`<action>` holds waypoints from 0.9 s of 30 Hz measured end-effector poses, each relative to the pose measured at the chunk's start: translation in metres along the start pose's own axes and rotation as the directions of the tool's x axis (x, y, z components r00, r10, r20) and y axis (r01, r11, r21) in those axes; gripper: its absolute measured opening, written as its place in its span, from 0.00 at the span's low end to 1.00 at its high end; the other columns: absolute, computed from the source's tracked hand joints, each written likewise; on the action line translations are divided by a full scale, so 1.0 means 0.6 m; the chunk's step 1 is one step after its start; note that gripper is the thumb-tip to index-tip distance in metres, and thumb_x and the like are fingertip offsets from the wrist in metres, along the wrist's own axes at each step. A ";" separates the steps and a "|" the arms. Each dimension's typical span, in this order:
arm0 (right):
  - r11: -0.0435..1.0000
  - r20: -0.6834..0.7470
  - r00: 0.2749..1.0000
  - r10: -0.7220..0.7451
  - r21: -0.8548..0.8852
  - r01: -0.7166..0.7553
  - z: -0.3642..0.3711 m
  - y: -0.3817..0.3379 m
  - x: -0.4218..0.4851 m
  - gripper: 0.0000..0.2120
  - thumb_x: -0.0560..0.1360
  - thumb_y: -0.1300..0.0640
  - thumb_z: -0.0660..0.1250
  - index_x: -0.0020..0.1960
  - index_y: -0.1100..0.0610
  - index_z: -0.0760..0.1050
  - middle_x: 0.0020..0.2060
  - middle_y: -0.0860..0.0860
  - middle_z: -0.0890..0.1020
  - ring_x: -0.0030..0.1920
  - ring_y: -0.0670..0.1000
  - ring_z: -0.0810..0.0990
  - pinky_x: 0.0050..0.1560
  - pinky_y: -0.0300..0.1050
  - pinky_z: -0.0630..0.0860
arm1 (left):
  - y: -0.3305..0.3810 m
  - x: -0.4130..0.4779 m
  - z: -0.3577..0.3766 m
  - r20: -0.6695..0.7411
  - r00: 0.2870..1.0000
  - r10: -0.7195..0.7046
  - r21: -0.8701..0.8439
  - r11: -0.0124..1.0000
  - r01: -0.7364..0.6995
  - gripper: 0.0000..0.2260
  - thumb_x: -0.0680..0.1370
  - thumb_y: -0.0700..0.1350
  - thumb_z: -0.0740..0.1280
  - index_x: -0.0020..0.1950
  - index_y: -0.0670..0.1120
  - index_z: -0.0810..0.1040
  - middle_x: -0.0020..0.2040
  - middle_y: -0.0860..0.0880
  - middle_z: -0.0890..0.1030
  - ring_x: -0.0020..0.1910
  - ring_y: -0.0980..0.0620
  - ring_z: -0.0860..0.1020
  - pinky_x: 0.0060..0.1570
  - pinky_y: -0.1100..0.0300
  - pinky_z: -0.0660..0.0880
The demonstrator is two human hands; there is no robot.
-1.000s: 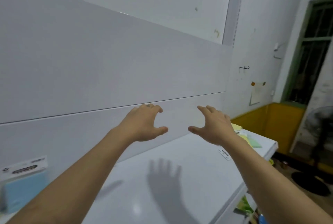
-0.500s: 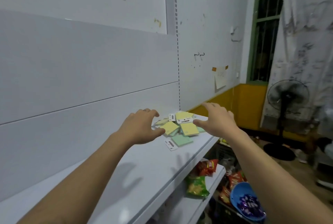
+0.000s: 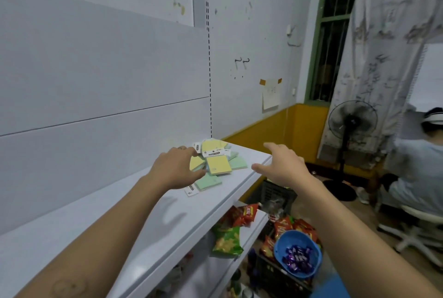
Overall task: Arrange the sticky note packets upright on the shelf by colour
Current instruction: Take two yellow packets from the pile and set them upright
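On the white shelf, sticky note packets lie heaped flat at twelve o'clock. My left hand at their nine and right hand at three are spread, holding nothing.

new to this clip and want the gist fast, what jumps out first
A loose heap of yellow and green sticky note packets lies flat at the far end of the white shelf board. The left hand and right hand reach toward it, empty, fingers spread, one on each side. Below, a blue plastic bowl of purple-wrapped sweets sits among red snack bags.
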State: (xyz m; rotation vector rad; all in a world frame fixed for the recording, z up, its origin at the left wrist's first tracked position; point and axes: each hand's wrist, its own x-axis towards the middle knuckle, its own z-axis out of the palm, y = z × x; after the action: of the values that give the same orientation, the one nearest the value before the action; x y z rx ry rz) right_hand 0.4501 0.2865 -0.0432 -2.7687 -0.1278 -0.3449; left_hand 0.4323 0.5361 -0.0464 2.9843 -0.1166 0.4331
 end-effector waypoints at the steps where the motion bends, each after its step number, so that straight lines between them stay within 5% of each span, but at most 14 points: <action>1: 1.000 0.009 1.000 0.005 -0.004 -0.005 0.004 0.002 0.004 0.37 0.73 0.37 0.66 0.76 0.48 0.57 0.73 0.52 0.65 0.71 0.57 0.65 0.69 0.60 0.62 | -0.007 0.005 0.007 0.001 1.000 -0.008 0.001 1.000 0.008 0.26 0.74 0.62 0.64 0.69 0.51 0.68 0.66 0.50 0.73 0.64 0.49 0.71 0.60 0.52 0.70; 15: 0.996 0.194 0.981 0.014 -0.093 0.004 0.109 -0.044 0.151 0.40 0.72 0.35 0.65 0.76 0.51 0.57 0.72 0.51 0.67 0.68 0.55 0.69 0.63 0.54 0.72 | -0.126 0.134 0.127 0.028 0.989 -0.145 -0.173 0.974 0.148 0.26 0.73 0.59 0.67 0.68 0.52 0.70 0.65 0.50 0.74 0.64 0.49 0.72 0.57 0.54 0.71; 27: 0.997 0.306 0.950 0.065 -0.068 -0.046 0.216 -0.090 0.286 0.43 0.69 0.32 0.67 0.74 0.55 0.60 0.69 0.52 0.72 0.66 0.54 0.72 0.56 0.47 0.72 | -0.166 0.227 0.209 0.045 0.993 -0.109 -0.180 0.977 0.115 0.25 0.73 0.60 0.65 0.69 0.55 0.68 0.64 0.52 0.73 0.66 0.49 0.69 0.58 0.53 0.70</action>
State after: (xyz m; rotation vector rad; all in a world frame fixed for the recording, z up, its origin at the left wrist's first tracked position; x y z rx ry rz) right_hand 0.6380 0.3902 -0.1002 -2.8599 -0.1170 0.1032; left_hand 0.6066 0.6101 -0.1376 2.8009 0.0090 0.3383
